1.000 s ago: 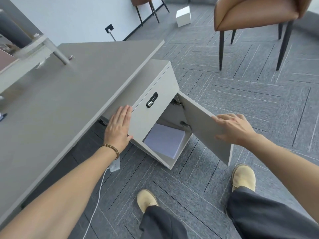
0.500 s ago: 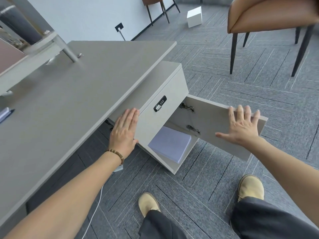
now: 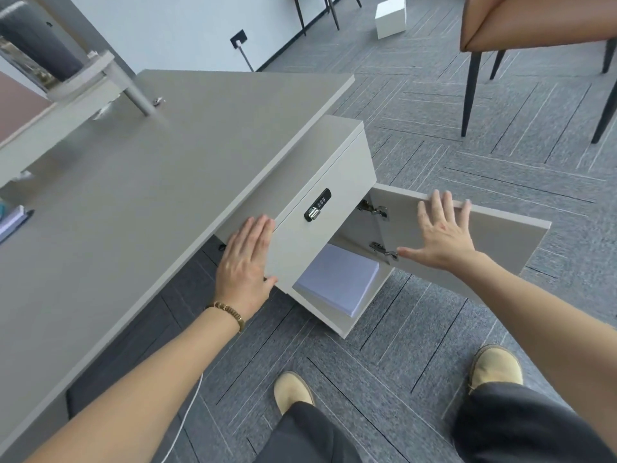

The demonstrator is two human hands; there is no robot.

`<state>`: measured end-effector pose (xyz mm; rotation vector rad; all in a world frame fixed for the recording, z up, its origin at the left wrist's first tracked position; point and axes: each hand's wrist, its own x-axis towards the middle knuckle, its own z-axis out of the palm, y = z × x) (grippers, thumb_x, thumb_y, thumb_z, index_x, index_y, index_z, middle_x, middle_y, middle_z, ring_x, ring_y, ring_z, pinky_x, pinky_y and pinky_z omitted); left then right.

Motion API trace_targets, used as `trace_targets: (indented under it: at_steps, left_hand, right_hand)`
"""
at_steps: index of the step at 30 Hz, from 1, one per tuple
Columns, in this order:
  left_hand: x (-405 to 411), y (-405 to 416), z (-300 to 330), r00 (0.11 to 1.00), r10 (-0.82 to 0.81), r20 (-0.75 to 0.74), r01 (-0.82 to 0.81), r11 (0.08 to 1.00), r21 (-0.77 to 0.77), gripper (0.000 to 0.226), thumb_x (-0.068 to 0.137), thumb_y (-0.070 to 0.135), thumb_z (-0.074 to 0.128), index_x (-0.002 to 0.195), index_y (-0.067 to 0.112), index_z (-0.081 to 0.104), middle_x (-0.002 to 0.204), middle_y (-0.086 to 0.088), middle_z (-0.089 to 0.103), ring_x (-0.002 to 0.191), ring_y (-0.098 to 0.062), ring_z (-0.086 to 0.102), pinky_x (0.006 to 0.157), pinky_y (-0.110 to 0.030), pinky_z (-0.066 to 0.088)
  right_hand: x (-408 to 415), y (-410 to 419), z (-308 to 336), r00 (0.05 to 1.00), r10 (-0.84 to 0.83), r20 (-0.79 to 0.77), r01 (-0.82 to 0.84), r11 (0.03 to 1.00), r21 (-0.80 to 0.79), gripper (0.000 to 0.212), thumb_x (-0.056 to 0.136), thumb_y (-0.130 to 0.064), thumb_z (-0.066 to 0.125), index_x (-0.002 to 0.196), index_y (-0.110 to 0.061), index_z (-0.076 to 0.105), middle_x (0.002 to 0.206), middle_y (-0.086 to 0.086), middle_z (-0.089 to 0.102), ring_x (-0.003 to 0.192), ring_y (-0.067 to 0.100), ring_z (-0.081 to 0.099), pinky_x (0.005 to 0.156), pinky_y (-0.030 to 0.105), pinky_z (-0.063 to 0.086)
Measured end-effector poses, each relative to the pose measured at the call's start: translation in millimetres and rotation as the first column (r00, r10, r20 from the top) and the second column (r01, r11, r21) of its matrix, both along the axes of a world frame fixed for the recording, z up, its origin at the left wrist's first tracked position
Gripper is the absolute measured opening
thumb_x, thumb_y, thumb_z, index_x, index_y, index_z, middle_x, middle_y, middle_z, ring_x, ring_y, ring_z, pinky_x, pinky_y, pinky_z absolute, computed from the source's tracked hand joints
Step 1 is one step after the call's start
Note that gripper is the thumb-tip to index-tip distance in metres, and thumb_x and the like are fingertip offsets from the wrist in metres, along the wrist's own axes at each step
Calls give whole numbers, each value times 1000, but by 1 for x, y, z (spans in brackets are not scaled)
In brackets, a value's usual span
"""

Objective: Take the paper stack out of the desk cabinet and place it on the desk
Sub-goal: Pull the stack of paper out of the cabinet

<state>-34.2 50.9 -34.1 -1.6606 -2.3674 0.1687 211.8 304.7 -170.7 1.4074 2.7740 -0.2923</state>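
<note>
Grey laminate covers the bench (image 3: 140,182); under its right corner stands the desk cabinet (image 3: 320,228), door (image 3: 494,242) swung open. We see the white paper stack (image 3: 337,280) lying on the cabinet floor. Our left hand (image 3: 245,262) rests flat on the cabinet's top front edge, our right hand (image 3: 442,235) on the door, fingers (image 3: 437,208) spread wide, holding nothing.

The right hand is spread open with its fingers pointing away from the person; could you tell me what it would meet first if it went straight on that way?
The right hand already lies flat against the open cabinet door, so it would slide over the door's top edge toward carpet.
</note>
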Motion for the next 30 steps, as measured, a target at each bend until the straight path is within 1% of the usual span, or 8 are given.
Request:
trace_targets:
  at_steps: [3, 6, 8, 11, 14, 19, 26, 30]
  left_hand:
    - [11, 7, 3, 989, 58, 133, -76, 989, 130, 107, 66, 45, 85, 152, 19, 26, 161, -1, 28, 151, -20, 20, 123, -41, 17]
    - [33, 8, -3, 986, 110, 125, -134, 969, 208, 102, 70, 48, 80, 152, 15, 29, 161, -5, 28, 151, -21, 19, 124, -39, 12]
    - [56, 6, -21, 992, 57, 114, -85, 961, 262, 90, 77, 41, 76, 150, 10, 33, 161, -9, 28, 151, -25, 19, 124, -36, 7]
    - [86, 9, -76, 967, -44, 253, -22, 967, 255, 72, 86, 29, 69, 147, 9, 37, 159, -10, 31, 150, -25, 22, 122, -38, 21]
    - [86, 18, -145, 886, 97, 453, -184, 971, 152, 61, 90, 27, 65, 144, 11, 42, 158, -7, 34, 149, -22, 25, 121, -36, 25]
    - [72, 52, -254, 750, 230, 620, -302, 953, 12, 61, 93, 28, 62, 146, 10, 39, 160, -8, 30, 149, -21, 24, 122, -31, 20]
    - [35, 107, -367, 556, 450, 699, -523, 843, -127, 68, 90, 31, 65, 146, 9, 33, 163, -14, 18, 150, -27, 21, 110, -40, 38]
    - [20, 125, -414, 493, 531, 689, -564, 798, -211, 72, 91, 35, 63, 149, 9, 29, 164, -14, 17, 151, -26, 19, 111, -40, 38]
  right_hand:
    - [-11, -14, -1, 993, 38, -116, -41, 999, -26, 108, 80, -76, 43, 157, -6, 14, 167, 21, 5, 154, 37, -6, 123, 57, -1]
    - [-23, -30, -3, 976, 18, -217, -43, 993, -113, 96, 85, -68, 49, 154, -6, 26, 163, 18, 25, 153, 35, 13, 124, 51, 8]
    - [-29, -39, -10, 972, 36, -231, -79, 980, -180, 85, 85, -63, 55, 147, -6, 39, 152, 18, 42, 145, 35, 33, 120, 47, 23]
    - [-38, -49, -33, 976, 60, -211, -114, 961, -252, 72, 85, -60, 56, 134, -8, 49, 138, 16, 54, 129, 35, 51, 107, 45, 41]
    - [-49, -53, -64, 983, 76, -168, -125, 944, -305, 71, 84, -60, 55, 135, -10, 48, 137, 15, 55, 124, 36, 54, 100, 47, 47]
    - [-68, -36, -126, 996, 75, -49, -88, 914, -396, 75, 85, -58, 59, 140, -10, 45, 141, 15, 51, 125, 38, 55, 97, 49, 48]
    - [-115, -1, -210, 998, 57, 17, -39, 846, -532, 82, 86, -55, 62, 150, -12, 33, 149, 15, 43, 137, 37, 44, 109, 54, 43]
    - [-139, 14, -256, 996, 88, 22, -62, 832, -552, 82, 86, -54, 62, 151, -14, 31, 150, 15, 40, 137, 37, 43, 108, 54, 43]
